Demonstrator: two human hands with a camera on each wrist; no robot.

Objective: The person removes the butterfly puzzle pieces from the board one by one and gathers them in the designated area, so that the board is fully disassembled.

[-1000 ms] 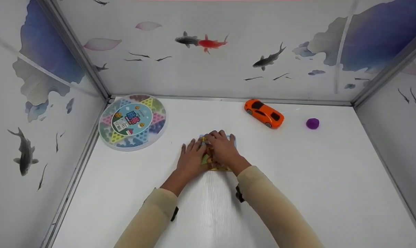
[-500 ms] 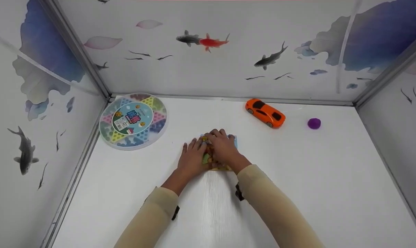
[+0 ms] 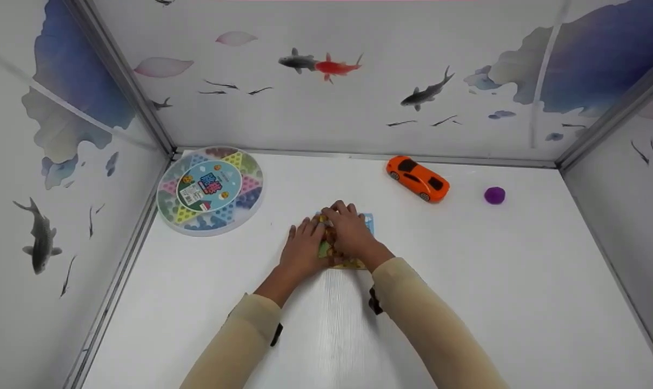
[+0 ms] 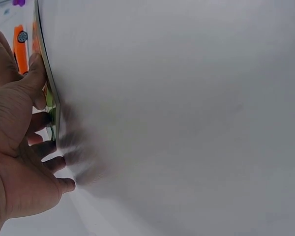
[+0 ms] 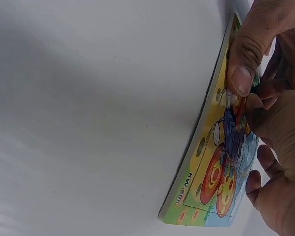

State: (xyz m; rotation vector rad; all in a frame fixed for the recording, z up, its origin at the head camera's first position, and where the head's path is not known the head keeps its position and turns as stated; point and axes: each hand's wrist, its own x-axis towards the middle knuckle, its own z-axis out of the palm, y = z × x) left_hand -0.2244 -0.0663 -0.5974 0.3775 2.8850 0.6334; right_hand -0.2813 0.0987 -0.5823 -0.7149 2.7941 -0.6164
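Steady flat, rectangular, cartoon-printed board near centre of white desk with left hand, fingers spread at 9 o'clock edge. Work evenly with right hand, bent-fingered over middle; pinching or not, cannot tell. Press lightly; avoid shoving board askew.

ahead of me, a white wall printed with grey-black fish, a red fish, pink petals and blue-grey watercolour blotches; white side walls flank me, grey metal strips line the corners, a white tabletop reflects pale light.
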